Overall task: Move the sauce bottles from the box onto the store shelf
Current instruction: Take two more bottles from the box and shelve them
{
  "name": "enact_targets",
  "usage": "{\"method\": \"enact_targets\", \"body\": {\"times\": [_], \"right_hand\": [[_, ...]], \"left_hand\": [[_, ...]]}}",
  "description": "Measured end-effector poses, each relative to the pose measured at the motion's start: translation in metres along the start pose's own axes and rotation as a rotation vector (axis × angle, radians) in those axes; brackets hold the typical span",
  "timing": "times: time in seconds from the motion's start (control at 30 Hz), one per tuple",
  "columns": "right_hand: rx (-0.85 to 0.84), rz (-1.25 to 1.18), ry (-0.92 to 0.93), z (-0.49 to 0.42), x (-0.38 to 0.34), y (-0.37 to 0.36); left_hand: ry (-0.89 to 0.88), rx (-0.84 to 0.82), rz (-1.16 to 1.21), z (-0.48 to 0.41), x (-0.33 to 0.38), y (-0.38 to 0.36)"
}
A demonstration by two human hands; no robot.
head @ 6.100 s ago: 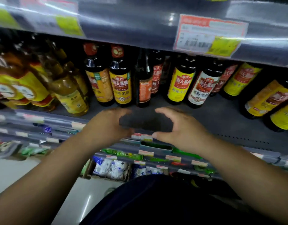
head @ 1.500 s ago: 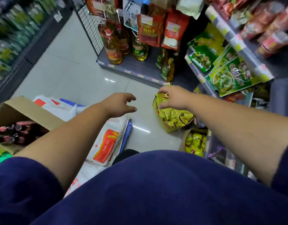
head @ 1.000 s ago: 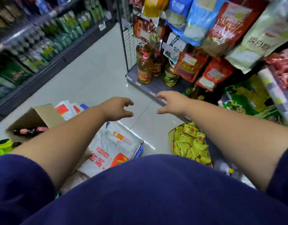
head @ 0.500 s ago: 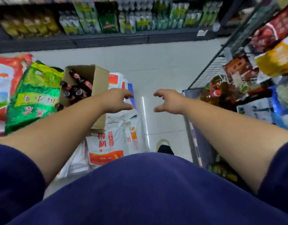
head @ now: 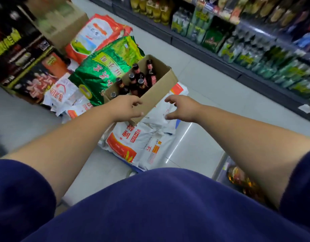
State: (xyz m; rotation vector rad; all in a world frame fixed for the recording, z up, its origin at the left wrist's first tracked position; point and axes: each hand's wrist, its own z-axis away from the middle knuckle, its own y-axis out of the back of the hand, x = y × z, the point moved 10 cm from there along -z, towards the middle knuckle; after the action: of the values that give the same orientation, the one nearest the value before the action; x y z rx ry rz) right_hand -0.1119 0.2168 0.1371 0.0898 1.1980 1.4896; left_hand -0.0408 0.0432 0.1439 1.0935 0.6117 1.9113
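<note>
A cardboard box (head: 158, 92) sits just above the middle of the frame, open at the top and resting on a heap of white sacks (head: 133, 142), with a green sack (head: 101, 70) against its left side. Inside stand several dark sauce bottles (head: 139, 82) with red labels, caps up (one leans along the far wall).

The left hand (head: 127, 109) is at the box's near-left end, just below the bottles in the picture. Its fingers are loosely curled, thumb apart, and nothing is in it. It overlaps the box's near wall, but whether it touches the cardboard cannot be told.

The right hand (head: 183, 109) is just right of the box's near corner, over the white sacks, fingers spread and bent, empty and clear of the box.

A shelf (head: 220, 66) of green packs runs along the upper right, across the pale floor (head: 212, 88).
</note>
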Motion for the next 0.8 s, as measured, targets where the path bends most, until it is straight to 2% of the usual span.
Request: {"method": "enact_targets", "body": {"times": [0.17,0.4,0.57,0.8], "right_hand": [[-0.054,0.052,0.069,-0.031,-0.052,-0.013],[-0.094,0.061,0.098,-0.077,-0.095,-0.026],[-0.173,0.059,0.121,-0.110,-0.090,-0.032],[-0.277,0.039,0.160,-0.175,-0.036,-0.002]], "left_hand": [[0.072,0.097,0.125,0.022,-0.050,0.022],[0.164,0.138,0.251,0.027,-0.110,0.030],[0.225,0.135,0.322,0.010,-0.122,0.022],[0.401,0.216,0.442,-0.041,-0.115,0.011]]}}
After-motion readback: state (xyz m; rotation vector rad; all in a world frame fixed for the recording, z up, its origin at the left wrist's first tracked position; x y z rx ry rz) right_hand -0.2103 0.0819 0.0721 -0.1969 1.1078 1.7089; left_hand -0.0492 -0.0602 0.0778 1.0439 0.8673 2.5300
